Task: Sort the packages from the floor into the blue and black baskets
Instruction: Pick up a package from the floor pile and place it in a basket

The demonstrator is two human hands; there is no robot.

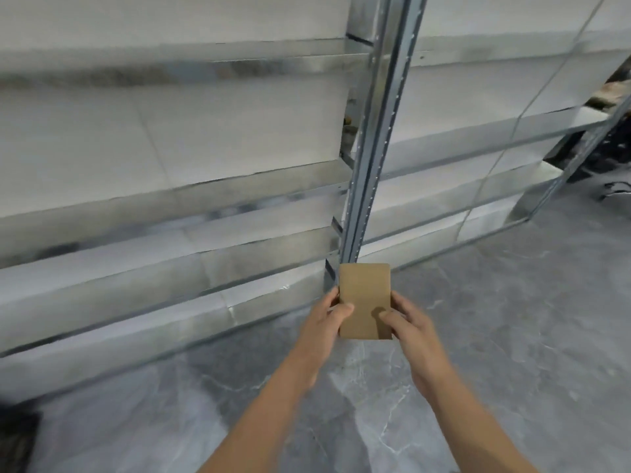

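Both arms are reaching out front, and the left hand [326, 324] is pinching the left edge of the package [365, 291], thumb lying on the brown face, fingers curling behind. The right hand [408, 324] is mirroring it on the right edge, thumb pressing the front. So the package is being held upright in the air, over the grey floor [512, 336], just in front of the foot of the shelving post [372, 148].

It's looking like flat cardboard: light, I'd judge, fairly stiff, and matte enough not to be slipping (one hand on an edge would probably be managing it). Squeezing the middle could be bending it, so the long edges are looking like the safest hold.

Beyond, metal shelves [170, 199] are running off left and right, and I'm not making out either basket.
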